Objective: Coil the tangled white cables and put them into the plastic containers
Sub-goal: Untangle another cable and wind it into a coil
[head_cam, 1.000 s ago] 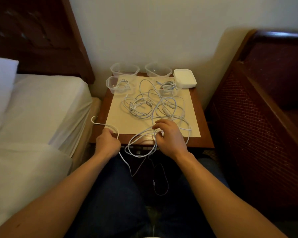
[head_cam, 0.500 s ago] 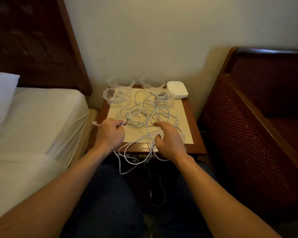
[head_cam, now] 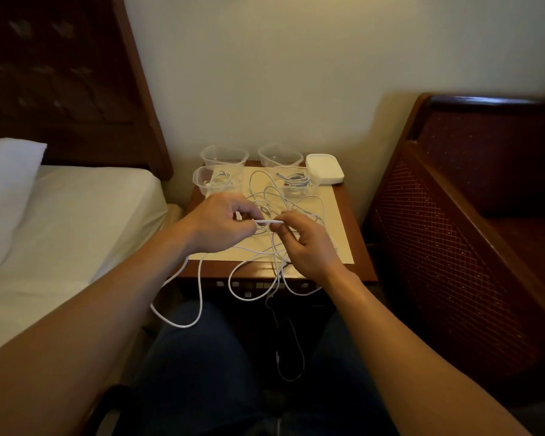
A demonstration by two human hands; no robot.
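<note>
both hands raised over the nightstand (head_cam: 357, 234), working one strand of the white cables (head_cam: 277, 202). left hand (head_cam: 219, 226) curled, fingertips pinching a short straight run of cable; right hand (head_cam: 309, 243) pinching the same run just beside it, other fingers loosely bent. rest of the tangle lies on the cream mat (head_cam: 334, 221), several loops spilling over the near table edge and hanging toward the lap

four clear plastic containers (head_cam: 224, 154) at the back; the two nearer ones already hold coiled cable, the two by the wall look empty. white lid (head_cam: 324, 168) at back right

judgement: cable is light, limp, smooth, likely to slip and spring out of a coil. best taken near a plug end, fed hand over hand; pulling hard mid-tangle could tighten knots or drag the hanging loops off the table
</note>
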